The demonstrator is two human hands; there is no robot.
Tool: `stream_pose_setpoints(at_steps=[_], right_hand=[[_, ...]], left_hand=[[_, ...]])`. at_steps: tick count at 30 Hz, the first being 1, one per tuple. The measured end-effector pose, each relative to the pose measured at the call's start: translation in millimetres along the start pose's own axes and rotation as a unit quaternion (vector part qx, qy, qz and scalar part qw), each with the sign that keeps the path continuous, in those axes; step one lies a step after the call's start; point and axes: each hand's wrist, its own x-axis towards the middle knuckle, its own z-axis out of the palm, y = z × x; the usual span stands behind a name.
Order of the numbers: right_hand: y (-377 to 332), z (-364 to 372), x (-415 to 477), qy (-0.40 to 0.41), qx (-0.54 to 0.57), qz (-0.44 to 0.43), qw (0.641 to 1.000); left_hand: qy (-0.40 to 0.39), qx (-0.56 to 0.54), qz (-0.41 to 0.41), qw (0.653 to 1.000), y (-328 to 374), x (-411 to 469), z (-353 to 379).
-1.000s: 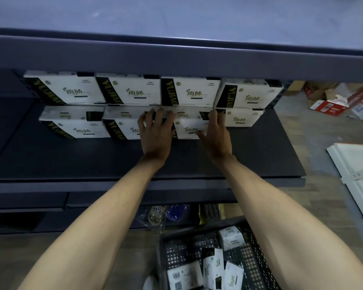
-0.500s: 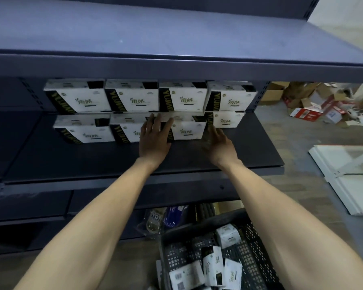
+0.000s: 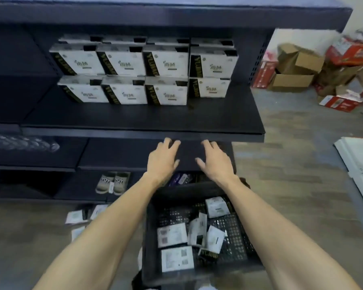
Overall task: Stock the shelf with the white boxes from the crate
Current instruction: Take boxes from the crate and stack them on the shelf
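With both palms down above the crate (image 3: 153,222), I note left hand (image 3: 162,162) and right hand (image 3: 216,162) fingers loosely spread, holding nothing, clear of the stocked white boxes (image 3: 145,74)

One head-worn wide-angle camera, looked forward and down from above the person's outstretched forearms, faced the dark shelf (image 3: 134,120) head-on at arm's reach, took in the black crate (image 3: 153,227) directly below, floor and cardboard boxes (image 3: 298,65) at right.
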Motion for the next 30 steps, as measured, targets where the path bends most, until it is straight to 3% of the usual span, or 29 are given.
stream_pose_setpoints(at_steps=[8,19,30], right_hand=[[77,85,-100,-0.148,-0.002,0.059,0.987],[138,178,-130,-0.279,-0.009,0.156,0.948],[173,288,-138,-0.365,-0.058,0.086,0.925]], left_hand=[[-0.194,-0.011,-0.061,0.979,43,-116,111],[-0.267,-0.057,-0.113,0.955,54,-149,212],[-0.329,-0.069,-0.15,0.93,46,-166,308]])
